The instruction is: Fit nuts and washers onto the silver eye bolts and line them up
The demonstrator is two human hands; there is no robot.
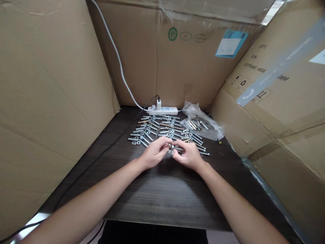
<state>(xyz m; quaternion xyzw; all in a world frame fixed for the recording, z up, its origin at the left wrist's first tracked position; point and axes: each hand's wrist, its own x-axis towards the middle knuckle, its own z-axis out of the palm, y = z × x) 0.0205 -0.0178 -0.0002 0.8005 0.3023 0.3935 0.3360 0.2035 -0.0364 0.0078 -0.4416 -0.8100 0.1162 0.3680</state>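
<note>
Over the dark table, my left hand (156, 154) and my right hand (188, 155) meet at a metal expansion bolt (172, 146). Both are closed, with thumbs and fingers pinching the bolt from either side, and the fingers hide part of it. A nut or washer (171, 152) shows just below, between my fingertips; whether it is held or lies on the table I cannot tell. Beyond my hands lie rows of disassembled bolts (175, 134), with sleeves (133, 139), washers (134, 143) and nuts (138, 142) beside them.
A clear plastic bag (213, 133) holding several bolts lies at the back right. Behind the rows sits a white power strip (170, 110) with a charger (158, 105) plugged in. A black cable (101, 154) crosses the table's left side. Cardboard walls (188, 74) enclose the table (152, 200).
</note>
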